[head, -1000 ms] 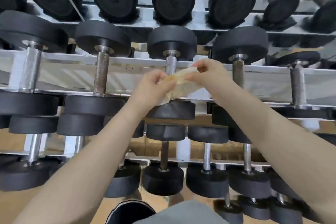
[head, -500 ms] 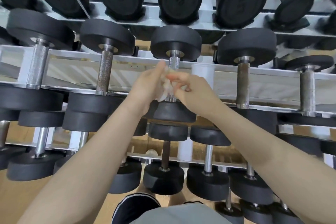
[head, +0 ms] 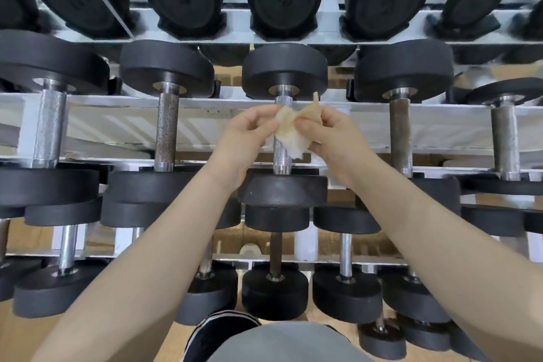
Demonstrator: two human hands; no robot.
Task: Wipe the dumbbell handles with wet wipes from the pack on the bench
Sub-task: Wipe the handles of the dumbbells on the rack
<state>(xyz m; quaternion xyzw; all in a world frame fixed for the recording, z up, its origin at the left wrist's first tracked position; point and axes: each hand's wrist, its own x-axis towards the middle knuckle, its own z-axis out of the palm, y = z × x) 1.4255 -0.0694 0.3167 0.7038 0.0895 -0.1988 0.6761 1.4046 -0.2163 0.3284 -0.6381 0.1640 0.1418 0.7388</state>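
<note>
Nearest, a grey shirt (head: pixel 282 344) fills the bottom edge, and both bare forearms reach up from it to the rack (head: pixel 188 123). The bottom tier holds small black dumbbells. At the middle tier both hands meet over the centre dumbbell's handle (head: pixel 282 156). The left hand (head: pixel 244 141) pinches 1 edge of a crumpled, yellowish wipe (head: pixel 293 132) with curled fingers, and the right hand (head: pixel 332 141) pinches the other edge. The wipe hangs between them in front of the knurled handle; whether it touches the steel I cannot tell. Beyond, the top tier carries larger black dumbbells
</note>
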